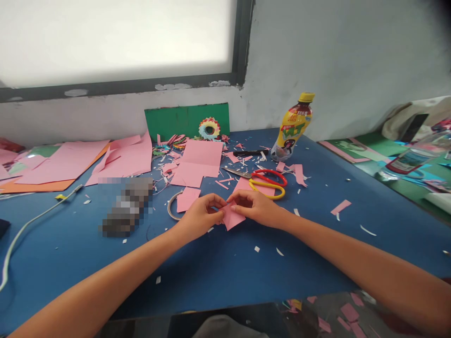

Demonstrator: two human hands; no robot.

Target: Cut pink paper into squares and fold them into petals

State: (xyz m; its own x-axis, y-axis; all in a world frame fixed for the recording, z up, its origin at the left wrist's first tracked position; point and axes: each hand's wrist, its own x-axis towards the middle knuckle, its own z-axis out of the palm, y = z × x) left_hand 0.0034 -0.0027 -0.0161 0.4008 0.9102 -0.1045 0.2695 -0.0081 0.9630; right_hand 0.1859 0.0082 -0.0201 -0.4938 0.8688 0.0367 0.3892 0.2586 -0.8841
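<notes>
Between my two hands is a small piece of pink paper (pixel 233 219), creased and raised a little over the blue table. My left hand (pixel 203 217) pinches its left edge with thumb and fingers. On the other side my right hand (pixel 260 209) grips its upper right part, thumb on top. Just beyond my right hand lie scissors (pixel 262 182) with one red and one yellow handle, partly over a pink sheet (pixel 239 186). Left of my left hand, a pink square (pixel 187 199) rests on a roll of tape (pixel 171 206).
Pink sheets (pixel 197 159) and scraps cover the table's (pixel 225 281) back. A drink bottle (pixel 294 126) stands behind the scissors, near a black pen (pixel 250 152). A folded-paper ring (pixel 209 128) leans against a green board (pixel 169 123). A white cable (pixel 31 225) runs along the left.
</notes>
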